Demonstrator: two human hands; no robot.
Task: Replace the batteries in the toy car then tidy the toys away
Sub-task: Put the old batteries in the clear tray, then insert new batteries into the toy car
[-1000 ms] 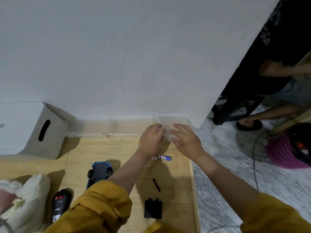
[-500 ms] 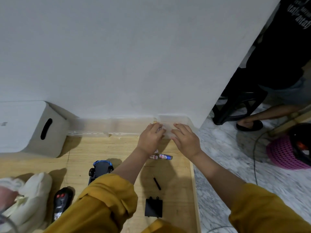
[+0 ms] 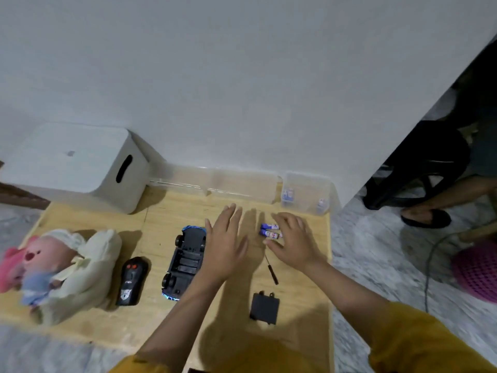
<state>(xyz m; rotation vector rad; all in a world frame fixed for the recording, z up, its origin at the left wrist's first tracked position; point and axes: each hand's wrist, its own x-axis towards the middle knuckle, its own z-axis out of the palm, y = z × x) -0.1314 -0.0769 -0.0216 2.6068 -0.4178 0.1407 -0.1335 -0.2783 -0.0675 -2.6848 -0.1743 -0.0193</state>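
Head view: clear box (image 3: 306, 193) against wall, small battery packs inside. Toy car (image 3: 187, 261) upside down on wooden board (image 3: 102, 328), battery bay empty. Loose batteries (image 3: 269, 230) just beside right hand (image 3: 291, 242), fingers spread. Left hand (image 3: 224, 244) flat, empty.

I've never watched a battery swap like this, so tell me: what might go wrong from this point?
The loose batteries lie near the board's right edge under the right hand; a nudge might roll them off. The small screwdriver and battery cover lie apart and could be mislaid. The upturned toy car beside the left hand could get bumped.
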